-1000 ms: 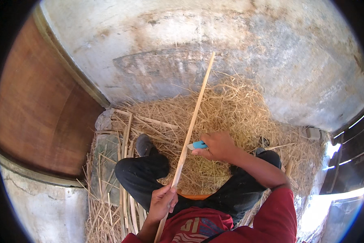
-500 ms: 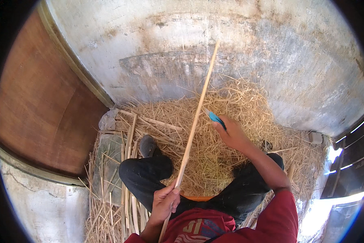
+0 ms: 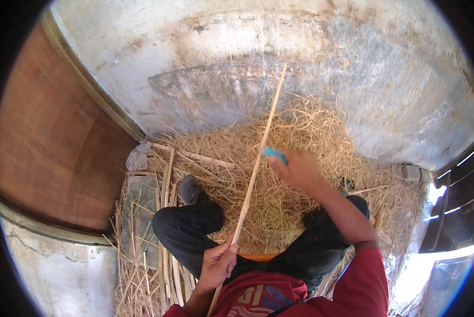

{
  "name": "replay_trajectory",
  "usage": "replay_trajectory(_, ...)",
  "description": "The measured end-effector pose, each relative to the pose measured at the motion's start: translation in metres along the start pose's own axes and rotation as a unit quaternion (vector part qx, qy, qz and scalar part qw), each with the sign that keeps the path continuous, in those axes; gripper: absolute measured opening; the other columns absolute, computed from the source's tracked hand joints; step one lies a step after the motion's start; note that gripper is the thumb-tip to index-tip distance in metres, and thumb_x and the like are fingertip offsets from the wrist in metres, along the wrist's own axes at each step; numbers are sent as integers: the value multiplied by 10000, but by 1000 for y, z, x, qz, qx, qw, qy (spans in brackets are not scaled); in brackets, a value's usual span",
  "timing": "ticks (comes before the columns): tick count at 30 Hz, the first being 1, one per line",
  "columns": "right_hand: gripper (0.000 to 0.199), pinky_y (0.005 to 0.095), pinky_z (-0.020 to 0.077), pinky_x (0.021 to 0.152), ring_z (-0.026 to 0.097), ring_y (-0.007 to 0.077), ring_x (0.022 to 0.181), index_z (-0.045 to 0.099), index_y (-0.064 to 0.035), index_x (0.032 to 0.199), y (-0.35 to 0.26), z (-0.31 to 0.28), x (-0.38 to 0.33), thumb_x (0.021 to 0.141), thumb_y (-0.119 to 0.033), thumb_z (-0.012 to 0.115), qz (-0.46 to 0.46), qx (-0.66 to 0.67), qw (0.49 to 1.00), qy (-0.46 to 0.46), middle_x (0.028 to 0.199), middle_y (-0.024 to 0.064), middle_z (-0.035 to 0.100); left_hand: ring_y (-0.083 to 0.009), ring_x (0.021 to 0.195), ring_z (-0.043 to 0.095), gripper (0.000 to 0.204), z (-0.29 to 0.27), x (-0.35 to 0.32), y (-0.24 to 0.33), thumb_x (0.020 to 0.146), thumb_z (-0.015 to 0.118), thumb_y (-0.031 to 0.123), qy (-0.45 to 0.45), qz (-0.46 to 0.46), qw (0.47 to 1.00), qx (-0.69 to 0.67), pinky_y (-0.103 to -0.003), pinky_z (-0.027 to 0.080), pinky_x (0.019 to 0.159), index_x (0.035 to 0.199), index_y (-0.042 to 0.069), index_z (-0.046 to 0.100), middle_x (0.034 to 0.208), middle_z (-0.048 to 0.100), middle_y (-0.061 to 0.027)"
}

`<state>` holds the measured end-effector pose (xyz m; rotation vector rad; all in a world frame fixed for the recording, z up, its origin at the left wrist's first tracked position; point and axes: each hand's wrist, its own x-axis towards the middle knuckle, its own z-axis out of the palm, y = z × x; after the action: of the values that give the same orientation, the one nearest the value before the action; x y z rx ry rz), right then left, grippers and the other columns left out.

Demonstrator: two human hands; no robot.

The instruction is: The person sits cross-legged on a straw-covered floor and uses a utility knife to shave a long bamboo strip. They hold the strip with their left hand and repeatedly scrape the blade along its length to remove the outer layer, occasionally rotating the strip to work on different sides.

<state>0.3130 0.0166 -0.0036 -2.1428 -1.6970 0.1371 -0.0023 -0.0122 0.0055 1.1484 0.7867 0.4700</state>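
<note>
A long pale bamboo strip (image 3: 254,177) slants up from my lap, its far tip in front of the wall. My left hand (image 3: 218,263) is closed around its lower part, thumb on top. In my right hand (image 3: 297,170) is a blue-handled knife (image 3: 275,154), gripped with the fingers wrapped round it. The knife's front end is at the strip's upper half; its blade is too blurred to make out. Whether it touches the strip I cannot tell.
Dry shavings (image 3: 300,124) heap up between my legs and against the stained wall (image 3: 210,90). More long strips (image 3: 166,253) lie beside my left leg, near a flat grey stone slab (image 3: 142,198). A brown door panel (image 3: 52,142) stands at the left, dark slats (image 3: 456,211) at the right.
My right hand and the knife have shifted slightly left, bringing the knife up to the strip. The strip's far end has dropped a little; my left hand keeps its hold.
</note>
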Motion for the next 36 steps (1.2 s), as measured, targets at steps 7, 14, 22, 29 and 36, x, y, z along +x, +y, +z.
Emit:
replay_trajectory(7,608,445,474,519,606,315,538,631,-92,823,-15,22,-20,855,-664,427,-138,-76,987,22,589,137,592,-11,477,352,411,2,-5,7,969,497,138,12,0,998,56,-184,284,421,1361,29,442,572,401,62)
replay_trajectory(14,644,455,477,511,593,303,493,633,-85,729,-20,17,-16,838,-685,428,-80,-22,996,-44,544,119,577,4,523,362,405,-4,-16,4,951,529,105,38,10,996,81,-175,287,457,1341,17,468,620,411,86)
replay_trajectory(22,703,496,490,627,637,352,651,673,-56,776,-9,0,12,851,-695,387,-8,-36,996,-79,664,203,612,4,564,380,395,-7,-24,4,947,536,107,34,-5,996,86,-172,300,484,1320,-8,481,644,444,92)
replay_trajectory(29,737,493,491,649,648,349,675,689,-86,857,17,-3,28,855,-724,321,106,10,991,-80,708,184,640,9,644,391,409,-5,-40,-3,933,555,74,36,11,990,133,-158,319,533,1315,-41,466,756,488,96)
replay_trajectory(36,817,445,494,568,632,286,605,691,-83,804,5,28,-12,830,-780,265,-91,-137,984,76,625,145,617,0,541,381,408,-6,-35,-11,933,555,91,21,-7,997,75,-175,311,471,1333,41,487,631,434,91)
